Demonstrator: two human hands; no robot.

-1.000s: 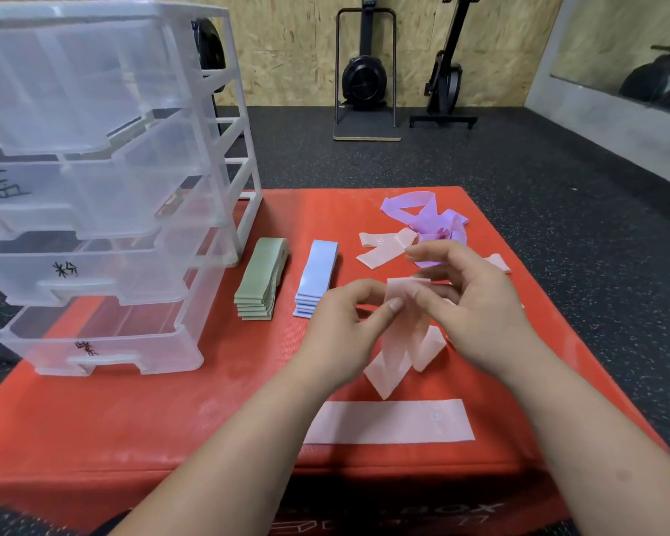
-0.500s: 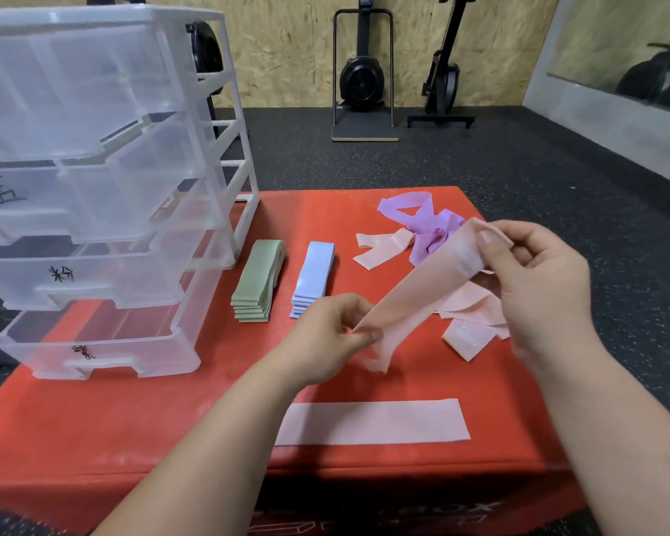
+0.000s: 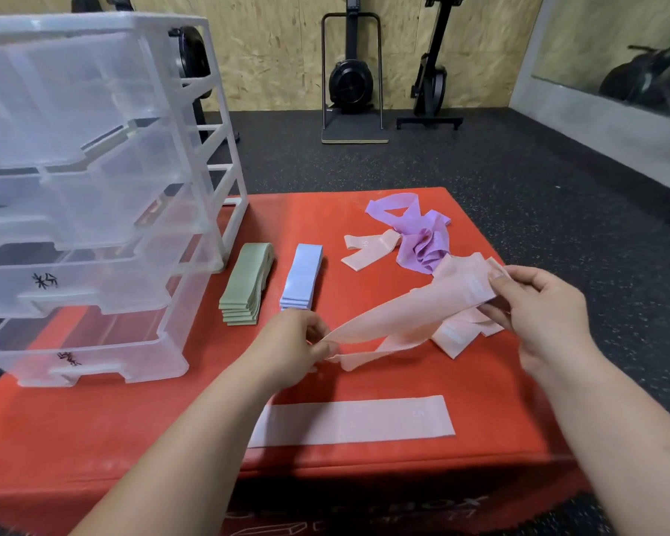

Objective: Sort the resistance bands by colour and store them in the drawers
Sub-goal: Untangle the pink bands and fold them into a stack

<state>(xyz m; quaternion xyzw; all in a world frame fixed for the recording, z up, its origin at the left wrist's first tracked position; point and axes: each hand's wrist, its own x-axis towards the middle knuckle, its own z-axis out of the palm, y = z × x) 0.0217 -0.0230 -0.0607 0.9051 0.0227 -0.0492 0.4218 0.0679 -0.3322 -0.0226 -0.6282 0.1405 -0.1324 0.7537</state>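
Now a long pink stretchy band (image 3: 410,309) is held up just above the red padded counter (image 3: 132,439). One end is pinched tight in the left grip (image 3: 302,348) and the other end in the right grip (image 3: 534,311), so it can be pulled straight and flat. It is likely meant to be laid on the flat pink band (image 3: 356,419) near the front edge, so a neat pile can be made like the green stack (image 3: 246,288) and the pale blue stack (image 3: 302,280) beside the clear plastic drawers (image 3: 93,187).
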